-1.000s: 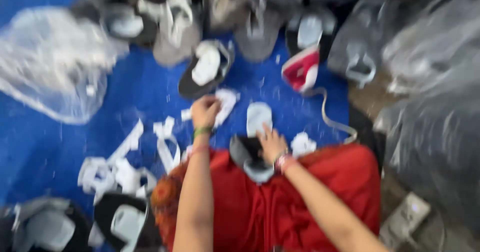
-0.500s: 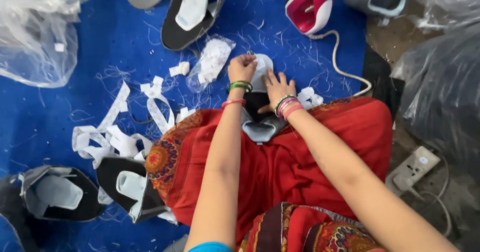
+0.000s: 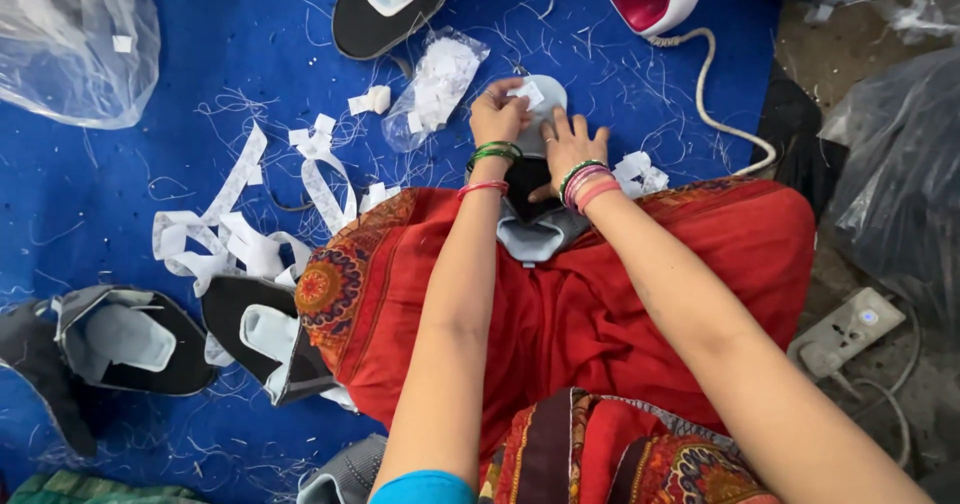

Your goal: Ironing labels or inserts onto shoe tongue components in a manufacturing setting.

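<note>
A blue mat (image 3: 200, 64) strewn with loose threads covers the floor from nine to twelve o'clock. At three o'clock bare grey ground (image 3: 800, 54) shows, evenly lit.

Bright, even daylight; sharp focus

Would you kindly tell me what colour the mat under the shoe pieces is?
The mat is bright blue, strewn with pale threads; the head view shows it.
</note>
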